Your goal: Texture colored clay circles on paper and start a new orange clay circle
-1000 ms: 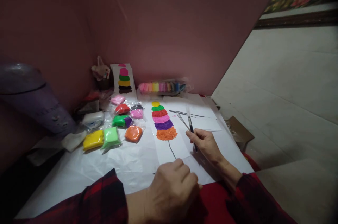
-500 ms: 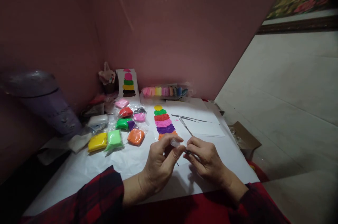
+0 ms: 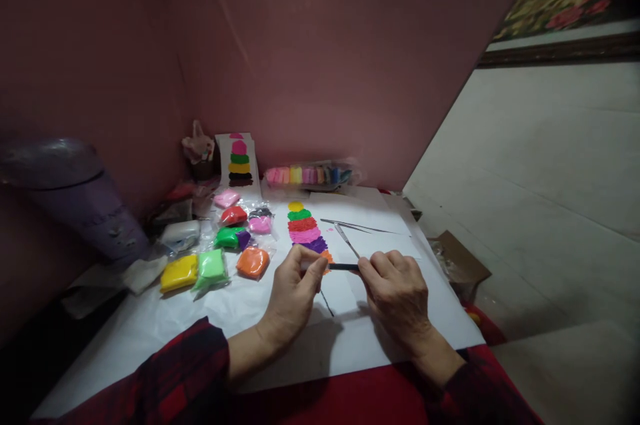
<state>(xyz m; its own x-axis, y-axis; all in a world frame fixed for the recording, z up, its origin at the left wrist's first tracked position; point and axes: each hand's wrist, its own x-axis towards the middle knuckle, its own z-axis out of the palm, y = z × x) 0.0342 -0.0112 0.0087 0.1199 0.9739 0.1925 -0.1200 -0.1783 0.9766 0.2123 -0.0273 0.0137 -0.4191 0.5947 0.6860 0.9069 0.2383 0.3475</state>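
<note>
A slim dark stick (image 3: 344,267), like a pen or brush handle, lies level between my hands. My right hand (image 3: 397,288) is closed around its right end. My left hand (image 3: 295,291) pinches a pale translucent piece (image 3: 305,265) in line with the stick's left end; the fingers hide where the two meet. Just beyond my hands is a paper strip with stacked colour bands (image 3: 306,233), from yellow down to orange. A thin metal-tipped tool (image 3: 345,238) lies near my right fingers. Below my left hand is a thin dark rod (image 3: 327,303).
Several bagged clay blocks, including a yellow block (image 3: 179,273) and an orange block (image 3: 253,262), lie to the left. A purple bottle (image 3: 95,211) stands beyond them. At the back are a colour-banded card (image 3: 240,161) and a multicoloured pack (image 3: 310,175). White paper (image 3: 200,325) covers the table.
My hands have drawn apart slightly and the dark stick has turned level between them. The translucent piece has swung from pointing toward me to lying in line with the stick.
</note>
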